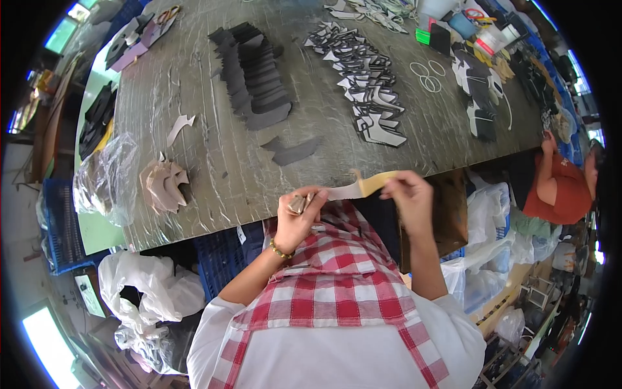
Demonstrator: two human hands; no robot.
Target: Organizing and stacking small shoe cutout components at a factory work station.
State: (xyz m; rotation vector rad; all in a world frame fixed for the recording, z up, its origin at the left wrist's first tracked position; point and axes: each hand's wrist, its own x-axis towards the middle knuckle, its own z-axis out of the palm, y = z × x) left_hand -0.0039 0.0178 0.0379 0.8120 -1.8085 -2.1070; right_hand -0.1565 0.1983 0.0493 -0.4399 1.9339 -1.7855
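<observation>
In front of my apron, over the table's near edge, my left hand (298, 214) is closed round a small bundle of beige cut pieces (299, 203). From its fingertips a pale curved piece (345, 192) stretches to the right. A yellowish strip of backing (377, 183) curls up from that piece's right end. My right hand (411, 198) pinches the far end of this strip between thumb and fingers. On the table left of my hands stands a fanned stack of beige pieces (166, 186). A single dark grey piece (293, 150) lies ahead of them.
Overlapping rows of black pieces (262, 91) and grey-white pieces (363, 81) cover the table's middle. White rings (427, 76) lie right of them. Scissors (170, 14) rest at the far left. A person in red (562, 185) is at the right. A white plastic bag (149, 288) hangs below left.
</observation>
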